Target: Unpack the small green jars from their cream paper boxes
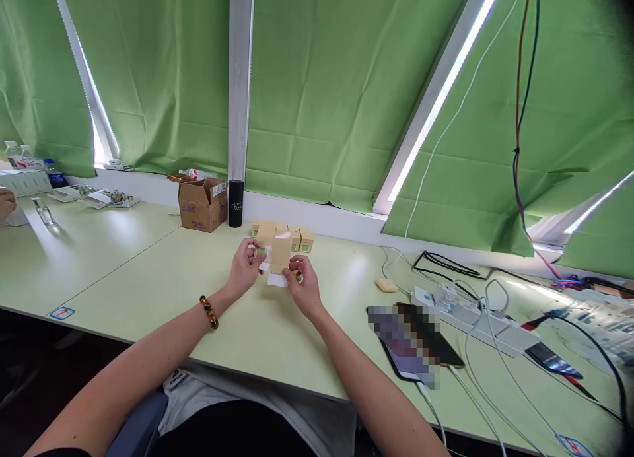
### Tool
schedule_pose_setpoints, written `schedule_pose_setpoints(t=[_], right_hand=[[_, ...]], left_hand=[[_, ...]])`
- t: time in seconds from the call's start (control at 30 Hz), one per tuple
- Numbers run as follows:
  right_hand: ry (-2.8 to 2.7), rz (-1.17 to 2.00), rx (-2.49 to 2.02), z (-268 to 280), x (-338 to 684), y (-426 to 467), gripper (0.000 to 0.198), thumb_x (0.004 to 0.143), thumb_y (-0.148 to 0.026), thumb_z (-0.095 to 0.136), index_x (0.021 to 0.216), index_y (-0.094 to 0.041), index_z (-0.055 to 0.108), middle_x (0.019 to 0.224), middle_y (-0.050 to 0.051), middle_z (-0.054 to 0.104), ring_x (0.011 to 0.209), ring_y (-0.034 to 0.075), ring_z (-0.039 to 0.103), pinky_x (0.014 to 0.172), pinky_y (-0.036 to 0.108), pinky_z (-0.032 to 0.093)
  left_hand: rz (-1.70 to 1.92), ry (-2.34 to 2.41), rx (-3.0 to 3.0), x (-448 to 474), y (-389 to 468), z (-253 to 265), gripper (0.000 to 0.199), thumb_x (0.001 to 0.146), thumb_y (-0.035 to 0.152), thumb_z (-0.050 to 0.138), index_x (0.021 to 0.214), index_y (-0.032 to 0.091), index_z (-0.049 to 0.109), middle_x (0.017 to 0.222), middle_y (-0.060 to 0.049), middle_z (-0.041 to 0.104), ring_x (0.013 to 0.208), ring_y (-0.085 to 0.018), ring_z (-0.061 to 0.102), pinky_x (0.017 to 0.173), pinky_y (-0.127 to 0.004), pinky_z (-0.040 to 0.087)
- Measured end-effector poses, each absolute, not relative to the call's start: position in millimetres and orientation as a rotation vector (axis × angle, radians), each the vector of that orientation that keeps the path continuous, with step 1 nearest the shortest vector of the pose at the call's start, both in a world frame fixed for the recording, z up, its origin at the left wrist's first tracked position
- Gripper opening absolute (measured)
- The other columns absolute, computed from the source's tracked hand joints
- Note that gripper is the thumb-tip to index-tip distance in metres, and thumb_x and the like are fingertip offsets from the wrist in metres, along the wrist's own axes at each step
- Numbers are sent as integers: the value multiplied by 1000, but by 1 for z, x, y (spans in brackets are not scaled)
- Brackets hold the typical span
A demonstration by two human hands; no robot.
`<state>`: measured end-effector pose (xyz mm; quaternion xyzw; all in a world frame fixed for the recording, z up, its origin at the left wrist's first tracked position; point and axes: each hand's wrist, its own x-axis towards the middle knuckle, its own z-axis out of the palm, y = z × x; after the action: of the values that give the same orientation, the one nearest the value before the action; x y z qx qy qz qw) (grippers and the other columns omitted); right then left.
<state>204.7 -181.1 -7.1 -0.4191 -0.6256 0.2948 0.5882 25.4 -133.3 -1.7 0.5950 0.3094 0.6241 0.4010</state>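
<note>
Between my two hands is a small tan cardboard box (281, 251) with white inner flaps folded out at its lower end. My left hand (245, 267) grips its left side, the thumb near a green-and-white label. At the lower right edge, the fingers of my right hand (303, 284) pinch the cardboard. Both hands hold it a little above the table. Just behind stand several similar tan boxes (306, 240) in a row, partly hidden by the held one.
Behind stand an open brown carton (202, 205) and a black tumbler (236, 203). Two phones (409, 341), a white power strip (475, 321) and tangled cables lie right. A glass bottle (43, 211) and another person's hand (6, 205) are far left. The table's front edge (267, 381) is near me.
</note>
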Motion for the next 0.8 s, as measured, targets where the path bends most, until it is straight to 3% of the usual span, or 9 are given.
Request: schedule_pose_setpoints(t=[0.17, 0.27, 0.33, 0.6, 0.8], right_hand=[[-1393, 640, -1016, -9, 209, -178, 27, 88, -41, 66, 111, -29, 58, 85, -1, 68, 78, 21, 60, 69, 33, 44], [-1380, 510, -1084, -11, 217, -174, 25, 89, -38, 62, 112, -28, 59, 89, 0, 69, 87, 22, 62, 76, 34, 45], [-1373, 458, -1129, -13, 222, -169, 25, 89, -36, 60, 112, -27, 60, 91, 1, 69, 92, 23, 64, 81, 36, 45], [-1408, 414, -1248, -24, 233, -156, 27, 89, -36, 56, 114, -27, 61, 98, 3, 71, 102, 27, 64, 90, 42, 43], [-1378, 411, -1315, -29, 244, -149, 29, 86, -36, 55, 113, -27, 62, 95, 3, 71, 103, 27, 63, 87, 40, 45]], left_hand=[[1663, 953, 1515, 13, -118, 4, 40, 83, 45, 73, 108, 21, 55, 66, 5, 57, 57, -14, 54, 54, -26, 40], [1696, 1246, 1558, -15, -98, 17, 31, 84, 39, 71, 106, 19, 61, 56, 8, 42, 52, -13, 41, 54, -26, 30], [1613, 1418, 1641, -39, -82, 26, 26, 84, 36, 71, 103, 19, 62, 55, 8, 39, 52, -13, 39, 56, -26, 29], [1155, 1639, 1944, -104, -49, 17, 26, 80, 37, 76, 93, 20, 62, 59, 5, 45, 59, -17, 45, 66, -28, 33], [888, 1732, 2087, -113, -46, -11, 21, 88, 40, 63, 102, 24, 63, 81, -5, 69, 91, -30, 61, 96, -45, 38]])
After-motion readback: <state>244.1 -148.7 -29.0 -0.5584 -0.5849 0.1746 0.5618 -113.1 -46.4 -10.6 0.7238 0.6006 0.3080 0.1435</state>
